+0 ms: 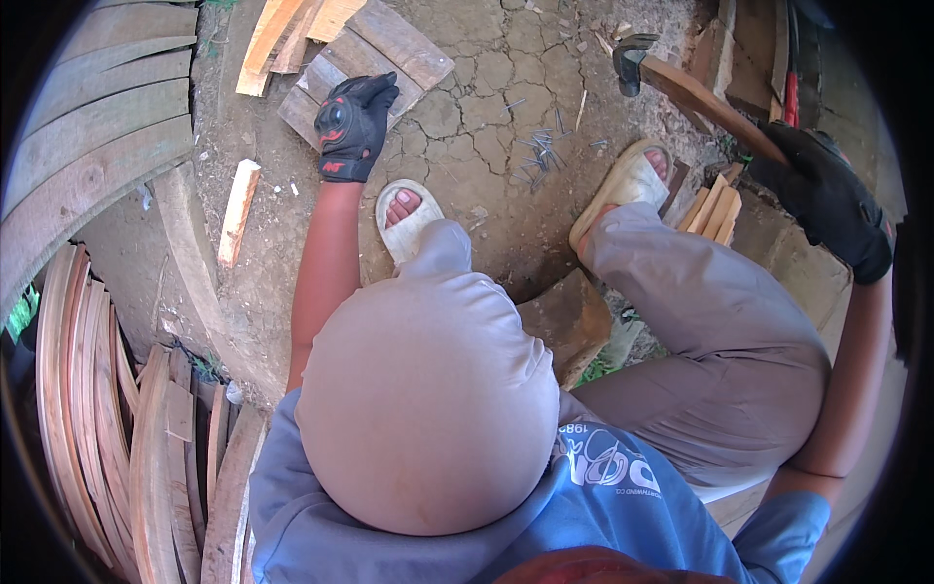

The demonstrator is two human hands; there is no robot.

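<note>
Black, knuckle-padded work gloves cover both hands. The right hand (827, 190) is closed round the low end of a hammer with brown wooden handle and dark metal head (700, 90); its fingers are wrapped on the handle. The handle slants from near right to far left, so the metal head lies ahead and to the left of these fingers. Farther to the left, well apart from the head, the left hand (352, 127) rests on a flat panel of weathered grey-brown boards (404, 44). Its fingers point away and to the right and seem pressed together; I cannot tell if they pinch something. The boards slant almost in the same direction as the handle. The left hand is the nearer one to the panel, while the height of the hammer above the ground is not clear.

Now I count, from near to far. At near left there are many long, reddish-brown wooden slats (83, 389), too overlapped for counting. There are two off-white open-toed sandals (608, 195), one pale, rough wooden stick (239, 212) and one loose group of thin grey metal nails (542, 151), perhaps ten or more, between the sandals and beyond. There is one hammer and one panel; beside the panel lie at least three light-coloured wood pieces (268, 39).
</note>
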